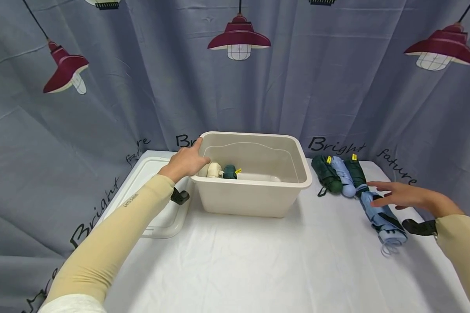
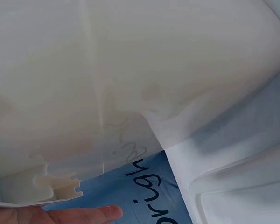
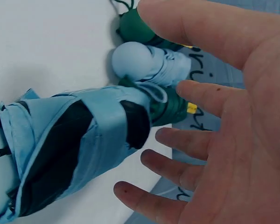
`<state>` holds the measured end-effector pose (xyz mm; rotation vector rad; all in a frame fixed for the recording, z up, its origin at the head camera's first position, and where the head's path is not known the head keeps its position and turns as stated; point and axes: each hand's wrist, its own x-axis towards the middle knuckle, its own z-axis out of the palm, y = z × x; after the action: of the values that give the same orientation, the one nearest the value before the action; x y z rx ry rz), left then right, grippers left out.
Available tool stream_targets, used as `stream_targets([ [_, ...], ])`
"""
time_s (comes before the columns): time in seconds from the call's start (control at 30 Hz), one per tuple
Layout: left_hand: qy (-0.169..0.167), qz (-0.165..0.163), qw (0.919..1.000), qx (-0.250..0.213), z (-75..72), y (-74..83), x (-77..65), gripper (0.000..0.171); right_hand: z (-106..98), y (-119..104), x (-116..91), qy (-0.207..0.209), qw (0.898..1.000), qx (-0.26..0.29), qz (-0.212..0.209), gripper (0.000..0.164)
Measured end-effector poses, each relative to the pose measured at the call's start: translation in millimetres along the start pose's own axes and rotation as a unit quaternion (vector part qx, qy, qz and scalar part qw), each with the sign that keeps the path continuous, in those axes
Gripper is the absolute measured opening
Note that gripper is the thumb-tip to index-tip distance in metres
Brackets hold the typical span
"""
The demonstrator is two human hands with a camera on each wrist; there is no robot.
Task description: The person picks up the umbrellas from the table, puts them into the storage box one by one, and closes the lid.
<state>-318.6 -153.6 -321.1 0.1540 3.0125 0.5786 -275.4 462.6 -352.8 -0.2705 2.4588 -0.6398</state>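
In the head view a beige plastic storage bin (image 1: 250,198) stands on the table, and my left hand (image 1: 186,161) holds its left rim. The thumb lies over the rim, and fingers show outside the wall in the left wrist view. My right hand (image 1: 413,198) hovers with spread fingers above a light blue folding umbrella (image 3: 105,123), loosely wrapped with black panels showing. Inside the bin lie a cream rolled umbrella (image 1: 214,170) and a dark green one (image 1: 229,172) with a yellow tag; the bin wall partly hides both.
Behind the loose umbrella lie a dark green rolled umbrella (image 1: 327,174), a light blue one (image 1: 343,176) and another dark green one (image 1: 354,171). A white lid (image 1: 164,224) lies flat left of the bin. A grey-blue printed curtain (image 1: 317,87) hangs behind the white-covered table (image 1: 258,265).
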Motion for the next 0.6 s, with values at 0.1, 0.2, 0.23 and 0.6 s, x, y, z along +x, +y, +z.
stream_targets([
  [0.1,0.001,0.002,1.0000,0.001,-0.1,1.2,0.3,0.087,2.1,4.6,2.5,-0.002,1.000,0.001,0.018,0.091],
  [0.2,0.002,0.006,1.0000,0.000,-1.1,1.3,1.0,0.086,2.8,7.1,4.3,-0.005,0.999,0.006,0.041,0.095],
  [0.23,0.002,0.007,1.0000,-0.001,-1.5,1.3,1.5,0.086,3.3,8.3,5.0,-0.006,0.999,0.009,0.047,0.095],
  [0.6,-0.007,-0.001,1.0000,-0.005,-1.0,0.0,1.1,0.086,10.6,18.0,13.2,-0.014,0.995,0.028,0.098,0.104],
])
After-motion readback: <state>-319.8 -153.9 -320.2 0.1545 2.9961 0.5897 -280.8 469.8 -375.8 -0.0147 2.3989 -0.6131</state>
